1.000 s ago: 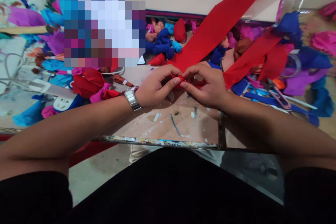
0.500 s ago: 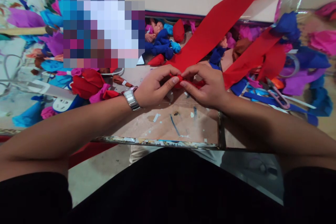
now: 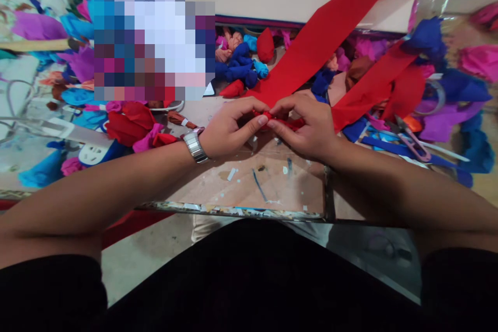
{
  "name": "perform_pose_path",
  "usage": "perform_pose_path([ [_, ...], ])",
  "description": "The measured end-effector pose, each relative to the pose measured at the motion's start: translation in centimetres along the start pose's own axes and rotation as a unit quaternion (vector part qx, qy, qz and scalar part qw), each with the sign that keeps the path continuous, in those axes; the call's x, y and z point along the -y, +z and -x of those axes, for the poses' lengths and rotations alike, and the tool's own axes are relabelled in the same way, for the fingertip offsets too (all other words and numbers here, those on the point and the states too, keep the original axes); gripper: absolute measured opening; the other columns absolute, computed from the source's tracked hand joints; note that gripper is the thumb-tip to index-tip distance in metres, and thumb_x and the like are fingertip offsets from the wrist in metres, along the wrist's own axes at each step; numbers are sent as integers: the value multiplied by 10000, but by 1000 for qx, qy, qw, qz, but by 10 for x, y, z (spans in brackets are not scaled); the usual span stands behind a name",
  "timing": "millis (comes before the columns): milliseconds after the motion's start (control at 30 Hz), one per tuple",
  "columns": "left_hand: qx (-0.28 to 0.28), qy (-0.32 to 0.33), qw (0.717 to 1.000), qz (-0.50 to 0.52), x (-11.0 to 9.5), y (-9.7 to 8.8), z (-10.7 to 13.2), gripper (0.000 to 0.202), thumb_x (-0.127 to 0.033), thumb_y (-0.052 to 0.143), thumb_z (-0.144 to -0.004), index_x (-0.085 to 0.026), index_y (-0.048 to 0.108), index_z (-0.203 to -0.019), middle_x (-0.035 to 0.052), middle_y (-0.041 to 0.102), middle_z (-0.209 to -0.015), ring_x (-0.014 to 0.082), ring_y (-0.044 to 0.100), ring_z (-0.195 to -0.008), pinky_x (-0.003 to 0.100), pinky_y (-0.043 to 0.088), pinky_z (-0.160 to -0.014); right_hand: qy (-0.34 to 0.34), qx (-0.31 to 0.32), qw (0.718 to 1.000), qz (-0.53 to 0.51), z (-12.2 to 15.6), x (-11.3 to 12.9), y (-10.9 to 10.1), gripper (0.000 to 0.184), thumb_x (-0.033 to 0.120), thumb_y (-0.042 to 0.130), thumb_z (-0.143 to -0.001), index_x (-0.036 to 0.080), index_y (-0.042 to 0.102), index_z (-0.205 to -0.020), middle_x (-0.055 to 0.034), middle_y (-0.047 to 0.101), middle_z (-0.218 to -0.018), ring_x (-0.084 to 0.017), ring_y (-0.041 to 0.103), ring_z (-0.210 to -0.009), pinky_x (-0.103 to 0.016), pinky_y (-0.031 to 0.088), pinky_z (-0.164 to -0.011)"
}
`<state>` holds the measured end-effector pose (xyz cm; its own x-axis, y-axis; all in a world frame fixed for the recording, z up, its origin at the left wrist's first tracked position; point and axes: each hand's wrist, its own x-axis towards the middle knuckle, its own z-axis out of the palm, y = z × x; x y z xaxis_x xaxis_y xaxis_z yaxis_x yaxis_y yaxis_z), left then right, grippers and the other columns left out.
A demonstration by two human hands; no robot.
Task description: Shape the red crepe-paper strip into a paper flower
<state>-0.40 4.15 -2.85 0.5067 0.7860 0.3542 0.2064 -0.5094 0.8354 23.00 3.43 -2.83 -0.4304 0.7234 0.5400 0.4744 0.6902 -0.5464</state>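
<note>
A long red paper strip (image 3: 330, 26) runs from the upper right down to my hands at the middle of the table. My left hand (image 3: 229, 127), with a metal watch (image 3: 194, 145) on its wrist, pinches the strip's bunched end with thumb and fingers. My right hand (image 3: 307, 127) pinches the same red bunch from the other side, fingertips touching those of the left. A second fold of the red strip (image 3: 373, 85) trails off to the right behind my right hand. The rolled part is mostly hidden by my fingers.
Rolled paper buds in blue, pink and red (image 3: 241, 62) lie heaped beyond my hands. More red and pink pieces (image 3: 132, 124) sit at the left. Pink-handled scissors (image 3: 412, 140) lie at the right among blue and purple scraps. The worn wooden table (image 3: 249, 187) ends near my lap.
My fingertips have shifted slightly on the red bunch; hands and strip stay in the same place.
</note>
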Motion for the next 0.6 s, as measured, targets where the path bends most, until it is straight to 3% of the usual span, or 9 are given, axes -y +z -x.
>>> perform_pose_path([
  [600, -17, 11, 1000, -24, 3, -1, 0, 498, -634, 497, -1096, -185, 711, -1071, 84, 765, -955, 180, 688, -846, 325, 571, -808, -13, 5, 1000, 5, 0, -2, 0, 277, 507, 671, -1043, 259, 727, -1152, -37, 799, -981, -213, 729, -870, -433, 550, -957],
])
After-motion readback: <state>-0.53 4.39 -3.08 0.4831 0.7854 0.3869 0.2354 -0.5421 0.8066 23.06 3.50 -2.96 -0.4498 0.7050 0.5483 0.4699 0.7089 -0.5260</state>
